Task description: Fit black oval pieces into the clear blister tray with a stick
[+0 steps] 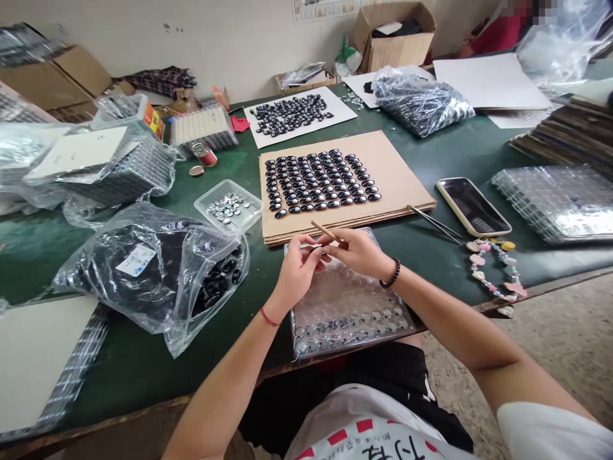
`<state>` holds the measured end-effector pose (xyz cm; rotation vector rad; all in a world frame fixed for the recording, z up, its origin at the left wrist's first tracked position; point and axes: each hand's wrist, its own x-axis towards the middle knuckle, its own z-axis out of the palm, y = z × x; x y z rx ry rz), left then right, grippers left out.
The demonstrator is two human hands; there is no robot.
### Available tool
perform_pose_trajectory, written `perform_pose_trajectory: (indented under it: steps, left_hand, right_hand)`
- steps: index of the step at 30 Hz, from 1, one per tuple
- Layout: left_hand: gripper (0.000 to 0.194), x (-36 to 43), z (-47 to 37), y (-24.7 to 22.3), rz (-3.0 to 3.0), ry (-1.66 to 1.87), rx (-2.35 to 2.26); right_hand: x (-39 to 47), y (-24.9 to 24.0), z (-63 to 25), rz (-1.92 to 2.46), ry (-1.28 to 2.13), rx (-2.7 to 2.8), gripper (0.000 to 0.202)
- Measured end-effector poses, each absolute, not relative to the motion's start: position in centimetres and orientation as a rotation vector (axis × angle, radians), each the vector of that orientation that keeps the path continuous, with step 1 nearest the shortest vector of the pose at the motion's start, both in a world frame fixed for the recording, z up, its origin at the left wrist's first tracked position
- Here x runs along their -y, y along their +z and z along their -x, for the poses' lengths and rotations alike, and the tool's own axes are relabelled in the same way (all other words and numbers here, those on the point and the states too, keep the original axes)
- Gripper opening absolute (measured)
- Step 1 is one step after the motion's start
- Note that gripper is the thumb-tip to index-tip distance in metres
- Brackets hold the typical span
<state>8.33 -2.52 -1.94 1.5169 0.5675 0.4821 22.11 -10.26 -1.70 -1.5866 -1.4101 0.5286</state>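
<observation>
Above a clear plastic tray point(330, 297) near the table edge, my two hands meet at the fingertips. My left hand point(299, 265) is closed in a pinch on a small dark piece point(316, 248), mostly covered by the fingers. A thin wooden stick point(323, 229) lies in my right hand point(358, 252), whose fingertips also touch the dark piece. Round pieces with a clear look fill the tray's nearest rows. Just beyond, shiny black oval pieces point(318, 181) stand in rows on a stack of brown cardboard point(397, 169). A clear box point(244, 220) of small silvery parts is to the left.
At left lies a plastic bag point(143, 268) of black pieces. Tweezers point(433, 223), a phone point(474, 206) and a beaded strap point(479, 271) lie at right, near stacked clear trays point(555, 201). Farther back, white card point(342, 112) carries more black pieces. Another person point(498, 35) is partly visible.
</observation>
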Motion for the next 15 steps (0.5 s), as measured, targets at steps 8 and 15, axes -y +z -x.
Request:
perform_pose_trajectory:
  steps: [8, 15]
  left_hand:
    - [0.023, 3.0, -8.0, -1.4, -1.519, 0.485, -0.613]
    - [0.014, 3.3, -7.6, -1.5, -1.557, 0.562, -0.677]
  right_hand:
    - [6.9, 0.4, -28.8, 1.675, 0.363, 1.286, 0.015]
    - [-2.7, -0.9, -42.7, 2.177, 0.041, 1.194, 0.02]
